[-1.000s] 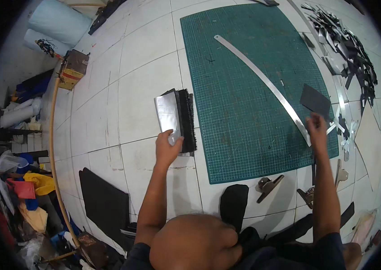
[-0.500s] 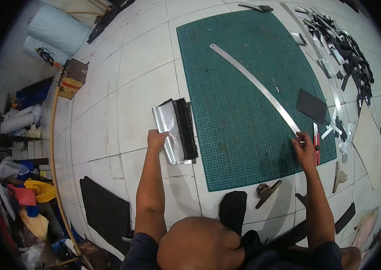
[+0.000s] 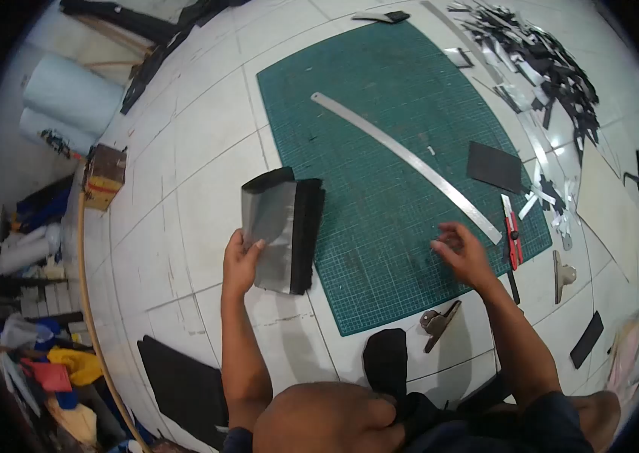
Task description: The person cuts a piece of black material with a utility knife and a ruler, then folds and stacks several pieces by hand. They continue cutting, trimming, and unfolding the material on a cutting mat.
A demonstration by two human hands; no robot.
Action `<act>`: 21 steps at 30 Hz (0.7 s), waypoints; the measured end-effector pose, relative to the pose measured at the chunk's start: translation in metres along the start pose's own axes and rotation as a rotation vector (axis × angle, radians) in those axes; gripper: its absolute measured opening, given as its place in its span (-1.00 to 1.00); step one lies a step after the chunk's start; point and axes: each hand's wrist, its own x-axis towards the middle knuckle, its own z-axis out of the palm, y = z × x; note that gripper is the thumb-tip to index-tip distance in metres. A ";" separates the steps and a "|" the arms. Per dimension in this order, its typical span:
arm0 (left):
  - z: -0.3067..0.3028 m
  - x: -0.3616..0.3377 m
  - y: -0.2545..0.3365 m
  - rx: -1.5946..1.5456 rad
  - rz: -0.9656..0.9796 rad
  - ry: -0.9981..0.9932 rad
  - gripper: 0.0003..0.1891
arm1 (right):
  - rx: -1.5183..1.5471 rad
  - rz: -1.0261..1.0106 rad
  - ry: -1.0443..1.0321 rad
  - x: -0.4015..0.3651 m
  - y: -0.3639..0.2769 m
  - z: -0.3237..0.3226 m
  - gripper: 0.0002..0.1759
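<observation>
My left hand grips the left edge of a folded stack of silver-and-black sheet material, thumb on top. The stack is lifted and tilted at the left edge of the green cutting mat. Over the mat's near right part, my right hand holds nothing, its fingers loosely curled and apart. A long steel ruler lies diagonally on the mat, its near end just beyond that hand without contact. To the right lie a red utility knife and a dark rectangular piece.
Metal clips lie on the tiled floor near the mat. A heap of black and silver offcuts covers the far right. Folded black material lies at lower left. A curved pole borders the clutter on the left.
My right hand has let go of the ruler's near end and moved left. My left hand has raised and tilted the stack. The whole view has shifted slightly.
</observation>
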 end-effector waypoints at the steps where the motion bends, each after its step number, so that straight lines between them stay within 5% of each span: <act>1: 0.005 -0.006 0.020 -0.064 0.011 -0.061 -0.71 | 0.019 -0.006 -0.028 0.002 -0.015 0.002 -0.42; 5: 0.023 -0.012 0.054 -0.164 0.046 -0.294 -0.60 | 0.023 -0.215 -0.084 0.014 -0.069 0.004 -0.25; 8: 0.044 -0.011 0.061 -0.236 0.022 -0.446 -0.54 | 0.417 -0.177 -0.289 0.025 -0.105 0.000 -0.23; 11: 0.063 -0.011 0.065 -0.215 0.015 -0.584 -0.53 | 0.486 -0.179 -0.440 0.035 -0.134 -0.009 -0.18; 18: 0.094 -0.014 0.084 -0.154 -0.052 -0.766 -0.61 | 0.012 -0.366 -0.472 0.044 -0.149 -0.027 -0.35; 21: 0.097 -0.011 0.080 -0.082 -0.068 -0.781 -0.65 | -0.192 -0.575 -0.243 0.034 -0.150 -0.033 -0.40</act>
